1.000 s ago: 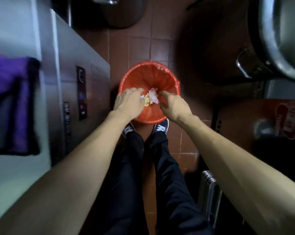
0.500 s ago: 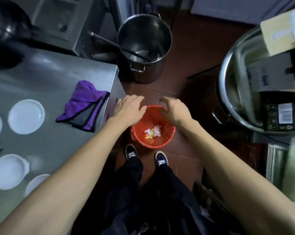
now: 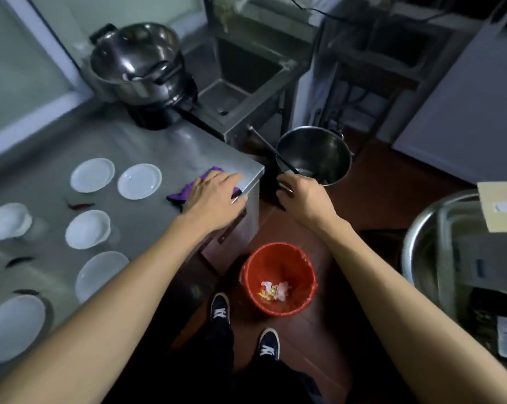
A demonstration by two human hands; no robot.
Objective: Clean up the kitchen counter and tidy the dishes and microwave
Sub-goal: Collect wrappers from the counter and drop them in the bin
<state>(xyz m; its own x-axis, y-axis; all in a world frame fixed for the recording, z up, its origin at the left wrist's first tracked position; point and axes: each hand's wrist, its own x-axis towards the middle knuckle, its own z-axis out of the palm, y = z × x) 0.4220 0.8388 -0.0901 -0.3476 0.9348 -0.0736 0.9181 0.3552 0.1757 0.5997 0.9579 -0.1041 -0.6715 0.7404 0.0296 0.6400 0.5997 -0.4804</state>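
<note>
My left hand [image 3: 214, 196] lies flat, fingers straight, on a purple cloth [image 3: 182, 195] at the right corner of the steel counter [image 3: 159, 141]. My right hand [image 3: 303, 196] hovers off the counter's edge with loosely curled fingers and holds nothing. On the floor below stands a red bin [image 3: 278, 278] with crumpled paper and food scraps [image 3: 272, 290] inside. Several white plates [image 3: 140, 181] and bowls [image 3: 87, 228] are spread over the counter, with a few dark chilli scraps [image 3: 80, 205] between them.
A lidded steel pot [image 3: 138, 62] sits at the counter's back. A steel stockpot [image 3: 315, 154] with a ladle stands on the floor ahead. A sink unit [image 3: 246, 80] is behind it. A large steel basin [image 3: 438, 246] with boxes is at the right.
Both hands rose from the red bin. The left one moved onto the purple cloth on the counter; the right one lifted beside the counter corner. The view tilted up.
</note>
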